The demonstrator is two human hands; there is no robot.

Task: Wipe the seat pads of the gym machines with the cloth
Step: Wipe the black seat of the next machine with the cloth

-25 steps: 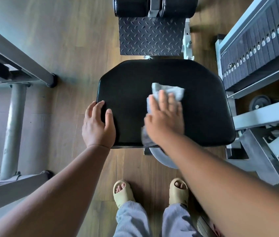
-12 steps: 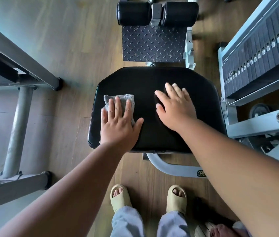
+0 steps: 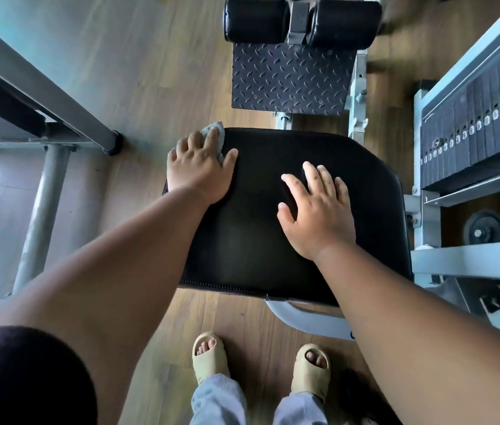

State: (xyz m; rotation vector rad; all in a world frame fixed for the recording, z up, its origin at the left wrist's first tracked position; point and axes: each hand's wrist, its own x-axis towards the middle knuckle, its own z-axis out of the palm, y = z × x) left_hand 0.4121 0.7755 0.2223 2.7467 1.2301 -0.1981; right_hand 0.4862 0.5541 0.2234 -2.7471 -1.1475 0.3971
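Fingers (image 3: 212, 139) of the left hand (image 3: 199, 170) are curled over a small crumpled grey cloth (image 3: 214, 130), which is pressed against the far left corner of the black padded vinyl seat pad (image 3: 254, 228); most of the cloth is hidden under the hand, and only its edge is seen past the fingertips. The grip of the left hand is thus closed on the cloth. The right hand (image 3: 319, 216) is laid flat on the middle right of the seat pad, fingers straight and slightly spread, nothing held in it. Beyond the pad, a dark checker-plate metal footplate (image 3: 288, 78) is seen, and past it two black cylindrical roller pads (image 3: 300, 21) are mounted side by side. A stack of dark grey weight plates (image 3: 481, 124) in a pale frame is placed to the right. A grey steel frame (image 3: 43, 96) stands at the left on the wooden plank floor (image 3: 150, 62). Beige slide sandals (image 3: 208, 354) are worn by the person standing just before the pad.
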